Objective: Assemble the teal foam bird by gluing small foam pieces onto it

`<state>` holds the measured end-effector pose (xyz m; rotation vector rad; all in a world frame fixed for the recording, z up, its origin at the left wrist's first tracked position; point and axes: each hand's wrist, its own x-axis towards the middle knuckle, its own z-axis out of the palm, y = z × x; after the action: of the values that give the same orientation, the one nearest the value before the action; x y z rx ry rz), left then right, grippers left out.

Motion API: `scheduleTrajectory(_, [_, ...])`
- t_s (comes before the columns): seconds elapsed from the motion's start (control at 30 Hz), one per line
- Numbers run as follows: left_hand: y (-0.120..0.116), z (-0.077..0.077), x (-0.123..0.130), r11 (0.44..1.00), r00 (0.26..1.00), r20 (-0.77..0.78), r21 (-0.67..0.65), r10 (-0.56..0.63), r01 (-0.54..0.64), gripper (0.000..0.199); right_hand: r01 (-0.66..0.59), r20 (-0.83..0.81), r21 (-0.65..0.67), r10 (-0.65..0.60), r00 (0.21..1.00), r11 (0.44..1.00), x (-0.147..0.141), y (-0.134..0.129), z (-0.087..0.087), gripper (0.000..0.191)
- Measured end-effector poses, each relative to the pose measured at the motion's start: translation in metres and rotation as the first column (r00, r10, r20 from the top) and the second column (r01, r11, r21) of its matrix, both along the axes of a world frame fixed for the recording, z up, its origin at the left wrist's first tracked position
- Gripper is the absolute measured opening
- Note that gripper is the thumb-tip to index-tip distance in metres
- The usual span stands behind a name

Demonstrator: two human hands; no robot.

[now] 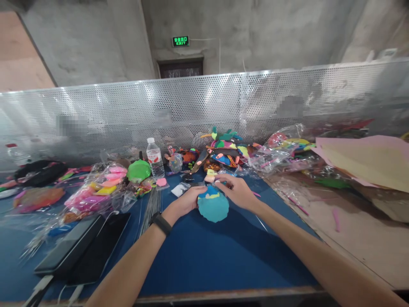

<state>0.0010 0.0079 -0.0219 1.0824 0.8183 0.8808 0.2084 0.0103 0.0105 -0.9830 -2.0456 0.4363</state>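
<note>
A flat, roundish teal clay piece point(214, 209) with a wavy edge is held up over the blue table. Darker blue and yellow patches lie along its upper part. My left hand point(191, 199), with a dark band on its wrist, is closed on the piece's left edge. At the upper right edge my right hand point(235, 190) has its fingers pinched together. Something small and pale shows at those fingertips, too small to name. Just behind the piece sits a pale yellow and peach lump point(211, 175). A small white packet point(180, 189) lies left of it.
Along the perforated metal screen point(198, 98) lie heaped colourful clay figures point(223, 149). At left are a water bottle point(155, 158), a green clay lump point(138, 171), thin wires point(151, 213), bagged clay point(92, 192), and a phone point(99, 251) beside a power bank point(70, 245). Paper sheets point(364, 162) lie right.
</note>
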Motion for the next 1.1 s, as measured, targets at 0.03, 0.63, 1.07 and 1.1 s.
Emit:
scheduleTrajectory(0.03, [0.0, 0.0, 0.0, 1.0, 1.0, 0.0, -0.001, -0.003, 0.003, 0.031, -0.009, -0.005, -0.023, 0.009, 1.0, 1.0, 0.0, -0.001, 0.0, 0.031])
scheduleTrajectory(0.63, [-0.011, 0.021, -0.002, 0.989, 0.99, 0.036, -0.039, -0.139, 0.14, 0.03, -0.149, 0.06, -0.065, 0.153, 0.986, 0.987, -0.009, -0.016, 0.008, 0.026])
scheduleTrajectory(1.07, [-0.013, 0.02, -0.002, 0.988, 0.988, -0.054, 0.052, -0.143, 0.146, 0.037, -0.191, 0.1, -0.047, 0.195, 0.976, 0.98, -0.008, -0.014, 0.004, 0.019])
scheduleTrajectory(1.1, [-0.013, 0.019, -0.002, 0.987, 0.988, -0.059, 0.067, -0.145, 0.149, 0.037, -0.188, 0.099, -0.051, 0.192, 0.976, 0.981, -0.008, -0.013, 0.003, 0.019])
